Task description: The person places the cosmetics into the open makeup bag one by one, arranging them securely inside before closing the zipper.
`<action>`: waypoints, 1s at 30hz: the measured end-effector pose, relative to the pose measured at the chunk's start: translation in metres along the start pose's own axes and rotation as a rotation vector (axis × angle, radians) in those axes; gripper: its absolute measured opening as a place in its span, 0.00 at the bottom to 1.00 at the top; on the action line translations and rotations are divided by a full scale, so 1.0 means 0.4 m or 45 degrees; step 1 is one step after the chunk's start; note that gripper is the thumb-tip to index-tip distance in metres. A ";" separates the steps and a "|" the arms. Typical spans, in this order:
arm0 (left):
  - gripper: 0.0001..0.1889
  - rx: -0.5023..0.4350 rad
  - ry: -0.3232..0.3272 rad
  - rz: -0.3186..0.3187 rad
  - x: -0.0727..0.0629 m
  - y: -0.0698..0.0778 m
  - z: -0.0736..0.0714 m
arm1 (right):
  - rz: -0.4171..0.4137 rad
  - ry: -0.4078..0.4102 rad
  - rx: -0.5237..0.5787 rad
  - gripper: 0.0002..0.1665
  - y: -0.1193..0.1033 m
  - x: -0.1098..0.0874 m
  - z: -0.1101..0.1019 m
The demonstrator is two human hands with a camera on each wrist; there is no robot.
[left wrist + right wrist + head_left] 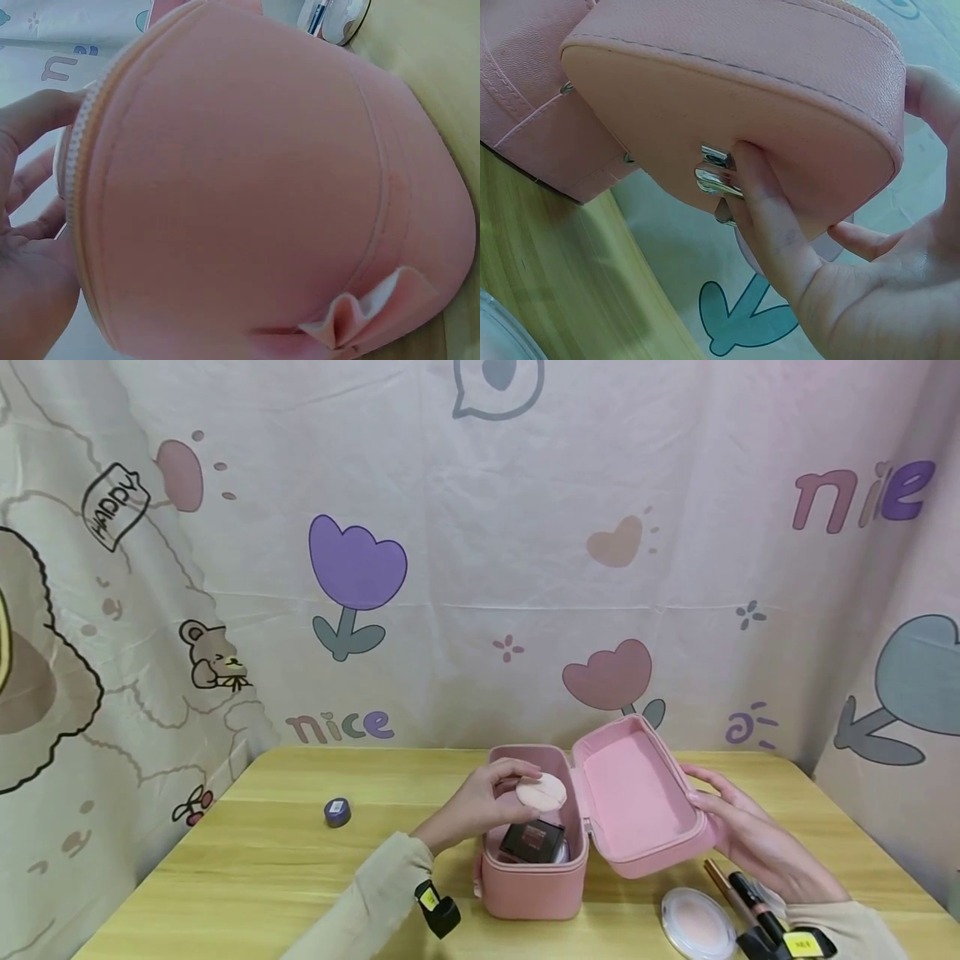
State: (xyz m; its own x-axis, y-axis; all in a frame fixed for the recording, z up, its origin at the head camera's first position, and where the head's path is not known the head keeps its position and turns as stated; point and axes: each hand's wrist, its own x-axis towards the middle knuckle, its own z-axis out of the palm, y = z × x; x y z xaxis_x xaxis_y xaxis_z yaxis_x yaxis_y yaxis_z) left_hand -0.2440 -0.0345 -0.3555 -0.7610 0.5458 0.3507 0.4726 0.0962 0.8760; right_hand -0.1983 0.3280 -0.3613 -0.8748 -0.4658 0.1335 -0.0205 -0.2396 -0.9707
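Observation:
A pink makeup case (pixel 534 893) stands on the table with its lid (pixel 637 785) swung out to the right. Over the case's opening, my left hand (pixel 468 806) pinches a round, pale powder puff (pixel 542 792) between thumb and fingers. Beneath the puff, a dark square box (pixel 532 842) lies inside the case. My right hand (pixel 765 847) grips the lid by its outer edge. In the right wrist view, one finger presses on the lid's outside beside a silver metal fitting (pixel 718 180). The case's side wall (pixel 225 172) covers part of my left hand in the left wrist view.
Left of the case, a small purple round container (pixel 337 812) sits on the wooden table (pixel 247 877). At the front right lie a round clear-rimmed compact (pixel 697 924) and slim makeup tubes (pixel 753 902), close below my right forearm. A printed curtain (pixel 480 568) hangs behind the table.

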 end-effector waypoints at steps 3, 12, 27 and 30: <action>0.23 -0.001 0.000 0.003 0.003 0.001 0.002 | 0.002 -0.004 0.011 0.22 0.000 0.000 0.001; 0.30 0.092 -0.032 -0.039 -0.002 0.008 0.004 | 0.011 -0.013 0.027 0.22 0.002 0.003 0.005; 0.43 0.508 -0.150 0.072 -0.027 0.020 -0.046 | -0.004 -0.031 -0.007 0.22 0.000 0.005 0.001; 0.44 0.487 -0.144 0.066 -0.032 0.019 -0.052 | -0.007 -0.031 0.000 0.23 0.000 0.002 -0.001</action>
State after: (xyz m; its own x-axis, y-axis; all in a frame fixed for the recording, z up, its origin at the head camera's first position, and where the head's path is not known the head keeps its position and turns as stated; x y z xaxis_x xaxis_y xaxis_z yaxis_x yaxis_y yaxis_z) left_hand -0.2399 -0.0580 -0.3465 -0.6880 0.6445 0.3336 0.6568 0.3575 0.6639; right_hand -0.1993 0.3279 -0.3614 -0.8624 -0.4854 0.1436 -0.0254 -0.2418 -0.9700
